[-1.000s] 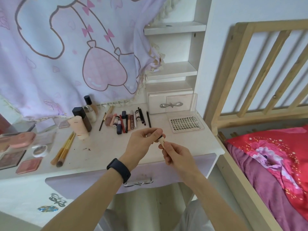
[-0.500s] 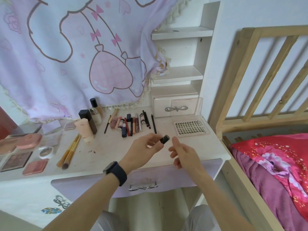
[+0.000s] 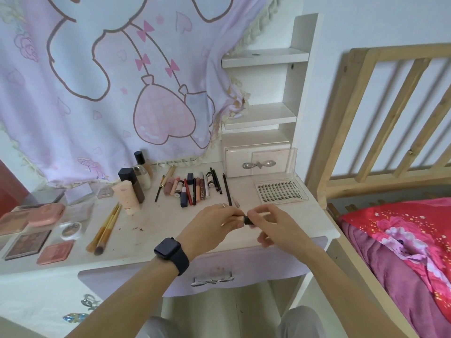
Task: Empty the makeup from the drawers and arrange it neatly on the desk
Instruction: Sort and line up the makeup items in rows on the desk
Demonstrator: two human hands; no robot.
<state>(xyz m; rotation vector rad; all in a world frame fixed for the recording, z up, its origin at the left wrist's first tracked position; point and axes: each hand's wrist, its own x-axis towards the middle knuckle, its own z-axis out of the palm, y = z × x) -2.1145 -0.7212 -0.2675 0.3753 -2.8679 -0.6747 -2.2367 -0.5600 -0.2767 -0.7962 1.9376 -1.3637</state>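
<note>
Over the front middle of the white desk [image 3: 151, 240], my left hand [image 3: 212, 225] grips a small makeup tube with a black cap [image 3: 247, 220]. My right hand [image 3: 275, 225] pinches the cap end of the same tube. A row of lipsticks, liners and pencils [image 3: 195, 186] lies behind my hands. One thin pencil [image 3: 236, 202] lies just behind my left hand. Bottles and a peach tube [image 3: 129, 191] stand to the left, beside brushes [image 3: 105, 230] and compacts and palettes [image 3: 34, 230]. The small drawer [image 3: 256, 164] at the back is closed. The desk's lilac front drawer [image 3: 210, 279] is closed too.
A clear lash tray [image 3: 280, 191] sits at the desk's right rear. White shelves [image 3: 263, 115] rise behind the small drawer. A pink curtain [image 3: 109, 89] hangs behind the desk. A wooden bed frame [image 3: 380, 123] with red bedding [image 3: 410, 252] stands close on the right.
My right hand, which had drawn away from the tube half a second ago, has come back onto its black cap. The camera has tilted, so the desk sits lower and closer.
</note>
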